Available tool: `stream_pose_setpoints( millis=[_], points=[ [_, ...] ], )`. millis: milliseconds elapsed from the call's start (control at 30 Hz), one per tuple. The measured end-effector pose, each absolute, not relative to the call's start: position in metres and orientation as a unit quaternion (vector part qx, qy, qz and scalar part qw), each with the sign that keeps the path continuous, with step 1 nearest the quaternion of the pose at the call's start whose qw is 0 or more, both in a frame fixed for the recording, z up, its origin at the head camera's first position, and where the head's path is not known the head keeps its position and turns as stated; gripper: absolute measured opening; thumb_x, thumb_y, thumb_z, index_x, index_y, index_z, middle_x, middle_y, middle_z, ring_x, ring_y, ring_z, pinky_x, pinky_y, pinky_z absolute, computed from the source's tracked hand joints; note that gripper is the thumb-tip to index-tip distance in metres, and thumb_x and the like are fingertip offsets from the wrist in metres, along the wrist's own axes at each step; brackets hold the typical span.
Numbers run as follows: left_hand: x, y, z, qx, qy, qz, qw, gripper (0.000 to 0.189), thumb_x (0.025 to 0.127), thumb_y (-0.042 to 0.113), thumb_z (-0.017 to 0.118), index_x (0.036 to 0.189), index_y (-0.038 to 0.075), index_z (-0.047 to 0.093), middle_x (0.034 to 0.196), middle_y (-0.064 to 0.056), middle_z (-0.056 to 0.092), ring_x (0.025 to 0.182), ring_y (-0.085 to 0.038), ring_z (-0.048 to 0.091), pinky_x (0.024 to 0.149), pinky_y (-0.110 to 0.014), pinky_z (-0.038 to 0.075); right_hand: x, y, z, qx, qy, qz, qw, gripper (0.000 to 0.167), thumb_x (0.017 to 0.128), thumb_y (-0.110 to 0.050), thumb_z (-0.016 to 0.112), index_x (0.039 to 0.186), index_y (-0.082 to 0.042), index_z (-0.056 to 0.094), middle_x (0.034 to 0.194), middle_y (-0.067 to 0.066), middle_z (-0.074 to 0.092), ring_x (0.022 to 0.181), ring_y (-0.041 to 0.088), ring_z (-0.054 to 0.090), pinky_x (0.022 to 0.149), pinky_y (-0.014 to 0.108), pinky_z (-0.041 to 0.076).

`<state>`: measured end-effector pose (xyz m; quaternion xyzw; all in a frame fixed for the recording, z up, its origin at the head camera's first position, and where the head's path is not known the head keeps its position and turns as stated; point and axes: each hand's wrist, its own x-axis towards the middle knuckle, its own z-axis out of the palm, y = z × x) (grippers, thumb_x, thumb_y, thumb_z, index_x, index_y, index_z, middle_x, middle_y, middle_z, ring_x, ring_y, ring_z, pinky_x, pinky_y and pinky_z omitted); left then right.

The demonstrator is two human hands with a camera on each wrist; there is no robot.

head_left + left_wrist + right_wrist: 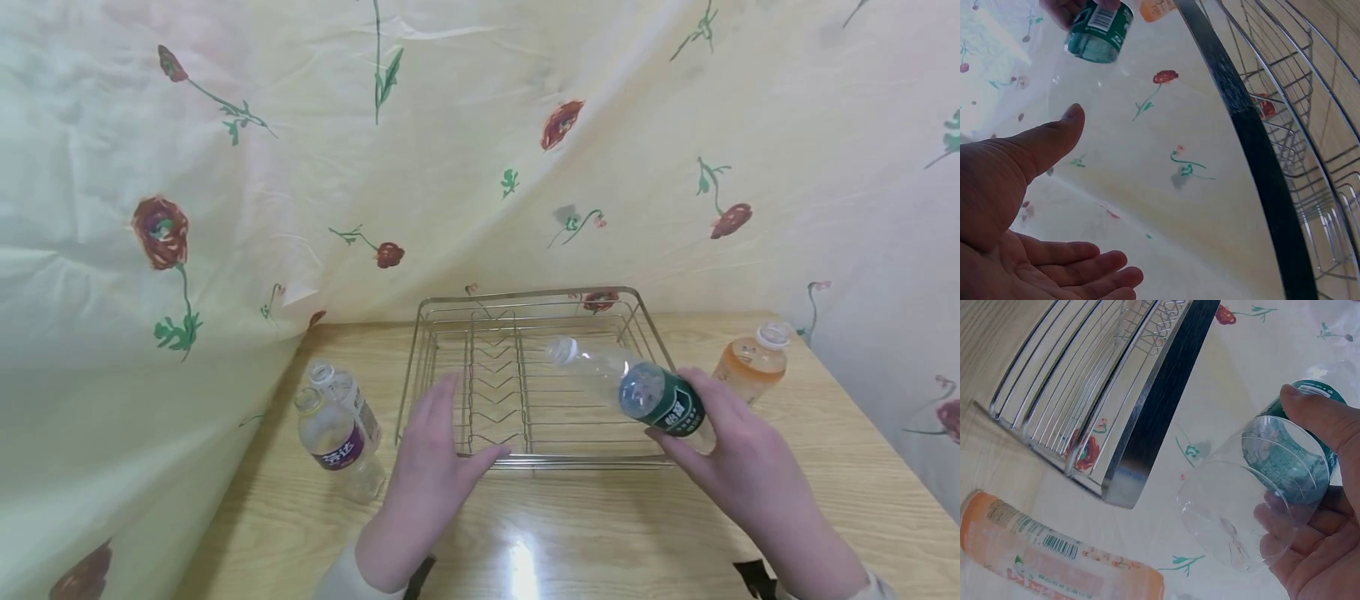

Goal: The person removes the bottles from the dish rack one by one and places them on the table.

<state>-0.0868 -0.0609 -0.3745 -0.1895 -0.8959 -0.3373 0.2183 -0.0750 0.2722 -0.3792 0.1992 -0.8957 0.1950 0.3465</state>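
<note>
My right hand [738, 450] grips a clear plastic bottle with a green label [675, 406] near its base. The bottle is tilted over the right part of a wire dish rack [547, 460], its capless neck pointing left and away. In the right wrist view, the bottle's clear bottom [1229, 512] faces the camera, with thumb and fingers round the label. My left hand [435, 479] is held by the rack's front left corner, fingers straight and thumb spread, holding nothing. The left wrist view shows the same empty palm [1022, 262].
Left of the rack stand two clear bottles, one with a purple label [341, 450], the other [356, 400] just behind it. An orange-labelled bottle [750, 367] stands right of the rack. Flowered cloth [480, 167] hangs behind and beside the wooden table [585, 533].
</note>
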Motion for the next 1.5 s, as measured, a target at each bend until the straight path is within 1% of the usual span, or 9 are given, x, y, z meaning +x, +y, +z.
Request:
stream_pose_setpoints(
  millis=[33,133,233,367,567,967,1133,1367,1500],
  points=[
    [-0.086,-0.063,-0.376,-0.178,-0.897,-0.343,0.215,0.106,0.068,0.035,0.096,0.15,-0.002,0.039,0.149,-0.019,0.045,0.137,-0.036,0.042,0.114,-0.047,0.036,-0.074,0.273,-0.38,0.195,-0.896,0.197,0.348,0.083,0.094,-0.072,0.046,0.132,0.0,0.057,0.109,0.016,0.068,0.091,0.031,0.067,0.066,0.048,0.058],
    [-0.085,-0.068,-0.379,-0.148,-0.9,-0.359,0.196,0.112,0.068,0.037,0.095,0.154,0.0,0.034,0.153,-0.02,0.04,0.14,-0.038,0.038,0.114,-0.05,0.034,-0.073,0.276,-0.382,0.181,-0.895,0.207,0.351,0.084,0.093,-0.073,0.048,0.132,0.0,0.058,0.111,0.015,0.069,0.092,0.032,0.068,0.078,0.03,0.054],
    [-0.085,-0.072,-0.382,-0.123,-0.904,-0.369,0.178,0.115,0.069,0.04,0.094,0.157,0.003,0.029,0.157,-0.02,0.034,0.143,-0.039,0.034,0.114,-0.053,0.032,-0.072,0.278,-0.384,0.172,-0.894,0.218,0.352,0.085,0.091,-0.074,0.05,0.131,0.0,0.059,0.112,0.015,0.069,0.094,0.033,0.068,0.088,0.011,0.04],
    [-0.087,-0.077,-0.385,-0.106,-0.907,-0.373,0.162,0.118,0.069,0.044,0.093,0.159,0.006,0.027,0.16,-0.018,0.031,0.144,-0.038,0.032,0.115,-0.053,0.03,-0.072,0.28,-0.385,0.169,-0.891,0.224,0.356,0.089,0.091,-0.075,0.05,0.134,0.002,0.058,0.113,0.017,0.069,0.097,0.035,0.068,0.094,0.001,0.027],
    [-0.09,-0.085,-0.391,-0.087,-0.911,-0.383,0.127,0.121,0.069,0.048,0.091,0.159,0.003,0.025,0.161,-0.019,0.028,0.145,-0.04,0.03,0.115,-0.056,0.028,-0.07,0.283,-0.386,0.168,-0.887,0.227,0.365,0.091,0.091,-0.076,0.05,0.136,0.002,0.057,0.114,0.019,0.068,0.097,0.037,0.067,0.095,0.0,0.025],
    [-0.094,-0.097,-0.405,-0.093,-0.918,-0.372,0.101,0.112,0.069,0.039,0.094,0.156,0.0,0.034,0.161,-0.02,0.03,0.144,-0.042,0.03,0.114,-0.06,0.027,-0.067,0.289,-0.391,0.159,-0.884,0.242,0.367,0.09,0.088,-0.076,0.055,0.135,0.001,0.06,0.117,0.018,0.068,0.1,0.037,0.064,0.095,0.002,0.027],
    [-0.092,-0.098,-0.409,-0.099,-0.922,-0.359,0.102,0.101,0.071,0.035,0.093,0.15,-0.004,0.043,0.156,-0.023,0.037,0.141,-0.044,0.036,0.112,-0.06,0.031,-0.067,0.291,-0.392,0.154,-0.885,0.25,0.361,0.091,0.087,-0.076,0.055,0.136,0.001,0.06,0.117,0.019,0.068,0.1,0.038,0.063,0.095,0.002,0.028],
    [-0.092,-0.099,-0.416,-0.1,-0.932,-0.335,0.096,0.084,0.071,0.029,0.094,0.139,-0.003,0.056,0.149,-0.02,0.047,0.134,-0.043,0.046,0.108,-0.059,0.039,-0.066,0.295,-0.397,0.15,-0.878,0.25,0.379,0.094,0.086,-0.076,0.057,0.138,0.002,0.059,0.12,0.022,0.067,0.098,0.04,0.063,0.097,0.003,0.029],
    [-0.092,-0.1,-0.419,-0.106,-0.933,-0.331,0.096,0.077,0.072,0.028,0.093,0.135,-0.002,0.06,0.144,-0.019,0.052,0.131,-0.042,0.049,0.107,-0.057,0.041,-0.064,0.298,-0.399,0.144,-0.875,0.252,0.387,0.093,0.086,-0.075,0.058,0.142,0.0,0.057,0.119,0.023,0.067,0.097,0.04,0.063,0.094,0.002,0.029]
  ],
)
